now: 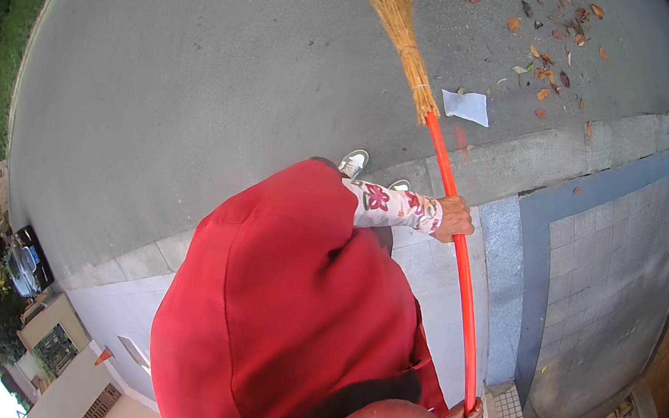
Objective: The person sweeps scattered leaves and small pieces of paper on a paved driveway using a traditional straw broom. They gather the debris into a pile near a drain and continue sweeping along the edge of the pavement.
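A straw broom with a long red handle slants across the view in front of my body. My left hand, below a white floral sleeve, wraps around the handle's middle. Close to the upper end of the handle, my right hand holds on, partly hidden by my face at the bottom of the view. The bristle tips are blurred over the grey road. Beside the straw binding lies a flat white packet or sheet. Scattered dry leaves lie to the right of the bristles.
A stone kerb borders the road, with paving beyond it. My shoes are near the kerb. Grass edges the road's far side. A parked car and an orange cone appear at lower left.
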Demonstrator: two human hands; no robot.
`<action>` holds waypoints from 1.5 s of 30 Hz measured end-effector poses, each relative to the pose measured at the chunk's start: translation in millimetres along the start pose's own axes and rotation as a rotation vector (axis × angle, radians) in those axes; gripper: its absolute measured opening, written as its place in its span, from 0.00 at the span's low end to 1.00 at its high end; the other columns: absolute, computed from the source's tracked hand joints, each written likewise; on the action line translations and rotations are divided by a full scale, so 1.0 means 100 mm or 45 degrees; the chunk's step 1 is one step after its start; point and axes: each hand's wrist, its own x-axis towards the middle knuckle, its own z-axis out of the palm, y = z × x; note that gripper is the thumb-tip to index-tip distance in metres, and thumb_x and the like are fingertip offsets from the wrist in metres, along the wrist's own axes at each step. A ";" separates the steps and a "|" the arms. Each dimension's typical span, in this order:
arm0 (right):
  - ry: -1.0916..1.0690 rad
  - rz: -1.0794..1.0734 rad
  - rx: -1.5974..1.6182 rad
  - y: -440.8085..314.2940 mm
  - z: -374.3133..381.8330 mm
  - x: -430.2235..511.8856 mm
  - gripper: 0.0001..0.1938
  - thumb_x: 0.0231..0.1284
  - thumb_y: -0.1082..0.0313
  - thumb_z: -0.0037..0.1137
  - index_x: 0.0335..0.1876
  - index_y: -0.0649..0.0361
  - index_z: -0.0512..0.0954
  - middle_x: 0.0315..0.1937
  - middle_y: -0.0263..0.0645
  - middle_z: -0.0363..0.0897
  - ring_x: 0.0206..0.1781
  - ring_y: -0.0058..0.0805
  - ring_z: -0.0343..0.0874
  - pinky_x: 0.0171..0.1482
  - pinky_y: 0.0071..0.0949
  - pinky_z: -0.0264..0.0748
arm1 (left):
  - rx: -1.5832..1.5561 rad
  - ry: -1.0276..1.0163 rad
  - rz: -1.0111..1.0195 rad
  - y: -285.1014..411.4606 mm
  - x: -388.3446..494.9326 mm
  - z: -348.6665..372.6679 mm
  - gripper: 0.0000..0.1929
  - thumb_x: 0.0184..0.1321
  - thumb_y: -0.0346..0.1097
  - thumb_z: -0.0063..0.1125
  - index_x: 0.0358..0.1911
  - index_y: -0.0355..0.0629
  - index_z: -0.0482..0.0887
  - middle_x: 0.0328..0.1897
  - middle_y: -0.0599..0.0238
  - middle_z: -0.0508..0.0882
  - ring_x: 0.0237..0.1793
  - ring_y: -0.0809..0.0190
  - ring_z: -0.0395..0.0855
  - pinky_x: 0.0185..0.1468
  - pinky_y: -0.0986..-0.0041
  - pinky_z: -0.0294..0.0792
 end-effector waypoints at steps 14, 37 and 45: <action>-0.283 0.135 -0.002 0.36 0.04 0.35 0.21 0.61 0.71 0.40 0.13 0.45 0.49 0.09 0.26 0.43 0.15 0.20 0.46 0.31 0.25 0.57 | 0.092 0.123 -0.169 -0.70 0.64 0.29 0.08 0.31 0.36 0.63 0.16 0.49 0.76 0.19 0.63 0.79 0.26 0.53 0.79 0.38 0.63 0.63; -0.878 0.850 -0.594 5.60 3.30 -1.09 0.21 0.70 0.60 0.40 0.17 0.50 0.54 0.13 0.29 0.53 0.22 0.24 0.56 0.45 0.32 0.62 | 0.483 0.413 -1.489 -3.52 -2.42 -2.66 0.12 0.46 0.47 0.62 0.28 0.48 0.82 0.33 0.60 0.82 0.41 0.53 0.77 0.57 0.59 0.60; 0.051 -0.233 -0.219 4.28 3.32 -1.10 0.21 0.61 0.76 0.36 0.14 0.47 0.48 0.11 0.28 0.44 0.20 0.22 0.51 0.43 0.27 0.66 | 0.202 -0.033 -0.346 -3.95 1.25 -2.70 0.08 0.48 0.37 0.59 0.33 0.50 0.83 0.33 0.67 0.83 0.47 0.57 0.75 0.68 0.53 0.52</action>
